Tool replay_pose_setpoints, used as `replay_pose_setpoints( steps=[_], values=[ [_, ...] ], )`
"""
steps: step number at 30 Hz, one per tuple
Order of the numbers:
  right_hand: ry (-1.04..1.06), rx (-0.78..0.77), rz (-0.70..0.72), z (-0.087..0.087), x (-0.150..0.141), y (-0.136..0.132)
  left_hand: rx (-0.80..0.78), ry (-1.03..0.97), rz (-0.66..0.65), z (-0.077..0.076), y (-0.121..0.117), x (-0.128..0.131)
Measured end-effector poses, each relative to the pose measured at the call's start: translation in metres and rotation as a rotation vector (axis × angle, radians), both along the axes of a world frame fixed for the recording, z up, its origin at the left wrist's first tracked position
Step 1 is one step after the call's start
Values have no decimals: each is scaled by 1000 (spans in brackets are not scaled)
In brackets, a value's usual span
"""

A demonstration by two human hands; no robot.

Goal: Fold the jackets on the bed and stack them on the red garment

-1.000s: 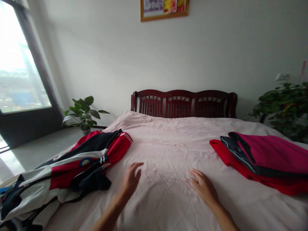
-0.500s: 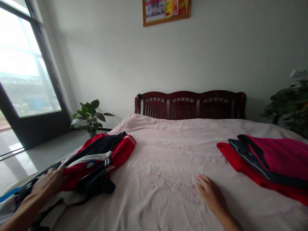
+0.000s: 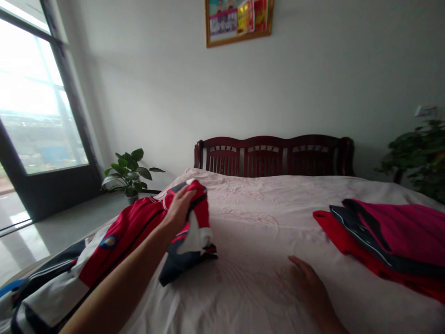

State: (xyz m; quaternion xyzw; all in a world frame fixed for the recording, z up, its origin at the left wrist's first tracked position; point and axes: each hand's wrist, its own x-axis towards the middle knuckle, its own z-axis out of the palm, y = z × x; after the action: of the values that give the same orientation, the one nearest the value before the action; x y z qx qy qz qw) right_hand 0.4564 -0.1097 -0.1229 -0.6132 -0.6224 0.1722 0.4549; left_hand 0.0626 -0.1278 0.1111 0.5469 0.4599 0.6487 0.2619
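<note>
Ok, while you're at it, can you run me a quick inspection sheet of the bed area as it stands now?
Surface: pale pink bedsheet, creased, with a faint floral pattern.
Things in hand: red and navy jacket with white panels, gathered up at one end.
Clutter: folded red and magenta clothes on the bed's far right; navy and white clothing at lower left.
Hands: left hand gripping the jacket; right hand flat on the sheet, touching nothing else.
Cables: nothing seen.
Surroundings: dark red wooden headboard, potted plant, bright window, framed picture.
</note>
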Motion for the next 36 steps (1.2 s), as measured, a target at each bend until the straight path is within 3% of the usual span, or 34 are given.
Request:
replay_pose_setpoints(
  steps=[2,4,5,6,7,9,13,16,18,22,27,30,36],
  values=[
    [208,-2,-74,3,5,-4,-105,-22,-425,-15,-5,55],
    [384,38,-76,4,12,-4,-235,143,-807,-36,-17,94],
    [451,55,-60,4,16,-2,-277,233,-881,-48,-23,105],
    [505,58,-46,4,19,0,-298,333,-877,-61,-28,112],
    [545,43,-39,4,23,3,-294,437,-800,-75,-32,113],
    [590,-30,-27,5,27,7,-230,665,-514,-104,-32,102],
    [560,-124,73,11,26,6,-241,956,57,-164,-21,55],
    [425,-124,158,13,18,1,-181,1042,175,-200,-16,29],
    [273,-94,163,12,11,-2,-128,1060,194,-215,-15,22],
    [-48,-33,51,7,0,-4,-96,1025,223,-224,-15,21],
    [-147,27,23,14,-2,-6,-75,930,207,-223,-16,20],
    [-130,165,-34,40,3,-8,-58,857,286,-224,-17,17],
    [-229,428,-138,111,17,-5,-71,863,460,-226,-20,12]
  ],
)
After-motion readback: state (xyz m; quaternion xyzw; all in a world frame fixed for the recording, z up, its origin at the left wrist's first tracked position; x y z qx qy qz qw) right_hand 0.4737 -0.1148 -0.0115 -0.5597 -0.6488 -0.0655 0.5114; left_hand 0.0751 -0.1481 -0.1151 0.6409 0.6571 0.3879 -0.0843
